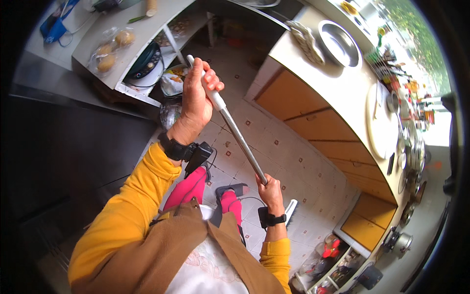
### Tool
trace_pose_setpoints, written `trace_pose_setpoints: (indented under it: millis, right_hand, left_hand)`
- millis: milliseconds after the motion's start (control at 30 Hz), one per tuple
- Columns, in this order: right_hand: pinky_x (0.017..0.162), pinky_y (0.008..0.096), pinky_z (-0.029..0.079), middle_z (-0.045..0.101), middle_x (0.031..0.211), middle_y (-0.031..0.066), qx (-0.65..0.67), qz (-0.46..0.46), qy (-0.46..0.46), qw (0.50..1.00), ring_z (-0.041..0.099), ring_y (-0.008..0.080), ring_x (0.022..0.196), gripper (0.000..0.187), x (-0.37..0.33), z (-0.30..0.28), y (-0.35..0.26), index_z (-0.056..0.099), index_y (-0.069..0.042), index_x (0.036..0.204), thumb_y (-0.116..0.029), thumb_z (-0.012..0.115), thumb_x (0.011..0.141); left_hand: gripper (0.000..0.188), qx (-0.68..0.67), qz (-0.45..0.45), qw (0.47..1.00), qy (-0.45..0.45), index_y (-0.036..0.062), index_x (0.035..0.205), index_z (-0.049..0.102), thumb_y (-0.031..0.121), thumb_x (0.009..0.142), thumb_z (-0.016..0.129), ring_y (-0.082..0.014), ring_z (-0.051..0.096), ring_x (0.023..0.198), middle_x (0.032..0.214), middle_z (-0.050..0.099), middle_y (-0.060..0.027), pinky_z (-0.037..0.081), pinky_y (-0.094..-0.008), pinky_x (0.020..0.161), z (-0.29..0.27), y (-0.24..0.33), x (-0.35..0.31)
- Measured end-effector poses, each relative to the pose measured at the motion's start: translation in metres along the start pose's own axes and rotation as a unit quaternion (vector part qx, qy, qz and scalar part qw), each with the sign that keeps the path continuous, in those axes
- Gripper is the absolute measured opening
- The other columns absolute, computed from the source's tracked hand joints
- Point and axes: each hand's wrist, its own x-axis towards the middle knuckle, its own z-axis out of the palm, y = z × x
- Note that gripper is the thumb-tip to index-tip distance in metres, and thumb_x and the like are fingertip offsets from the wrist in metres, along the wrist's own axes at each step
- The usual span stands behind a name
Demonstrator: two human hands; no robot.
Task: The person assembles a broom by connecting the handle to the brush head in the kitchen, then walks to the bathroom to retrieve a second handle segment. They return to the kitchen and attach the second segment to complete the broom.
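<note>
A long-handled floor brush slants across my body; its metal pole ends in a white grip at the top. My left hand wraps round that grip, up at the left. Lower down, my right hand is closed round the pole. Beyond my right wrist shows part of a white brush head with dark bristles, near the tiled floor. My forearm and hand hide where pole and head meet. Both wrists wear black straps with small devices.
Wooden cabinets under a counter with a metal basin line the right. A low rack stands at lower right. At upper left, a table bears bagged round food; plastic bags lie below. My slippered feet are on the floor.
</note>
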Motion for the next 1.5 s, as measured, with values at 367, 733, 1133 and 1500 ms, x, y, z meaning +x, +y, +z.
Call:
trace_pose_setpoints:
  millis: [367,733,1133,1500]
  right_hand:
    - [0.050,0.0384,0.041,0.049,0.056,0.0191,0.043,0.081,0.108,0.990,0.044,0.0254,0.048,0.033,-0.138,-0.128,0.132,0.053,0.001,0.069,-0.026,0.063,0.087]
    - [0.053,0.0367,0.042,0.042,0.056,0.0171,0.162,0.209,-0.005,0.964,0.044,0.0196,0.052,0.036,-0.187,-0.158,0.180,0.056,0.004,0.075,-0.028,0.062,0.089]
    - [0.051,0.0426,0.043,0.054,0.060,0.0225,-0.039,0.281,0.310,0.907,0.058,0.0393,0.057,0.018,-0.218,-0.176,0.219,0.058,0.000,0.075,-0.014,0.063,0.084]
    - [0.046,0.0344,0.039,0.044,0.050,0.0035,0.352,0.369,0.153,0.847,0.043,0.0137,0.049,0.041,-0.334,-0.237,0.308,0.053,0.003,0.069,-0.032,0.064,0.088]
  left_hand:
    - [0.055,-0.093,-0.236,0.928,-0.273,0.0094,0.086,0.056,0.063,0.089,0.045,-0.0143,0.050,0.066,0.074,0.051,-0.0030,0.043,-0.0279,0.060,0.174,-0.143,-0.112]
    - [0.050,-0.101,-0.343,0.856,-0.373,0.0185,0.063,0.036,0.059,0.092,0.045,-0.0048,0.026,0.040,0.049,0.024,0.0090,0.028,-0.0198,0.040,0.232,-0.243,-0.135]
    - [0.053,0.148,-0.322,0.909,-0.219,0.0187,0.063,0.031,0.061,0.088,0.051,-0.0053,0.025,0.038,0.050,0.025,0.0076,0.023,-0.0208,0.036,0.317,-0.356,-0.178]
    - [0.047,0.012,-0.526,0.717,-0.458,0.0198,0.065,0.035,0.056,0.095,0.039,-0.0054,0.028,0.039,0.051,0.028,0.0084,0.024,-0.0207,0.037,0.413,-0.493,-0.337]
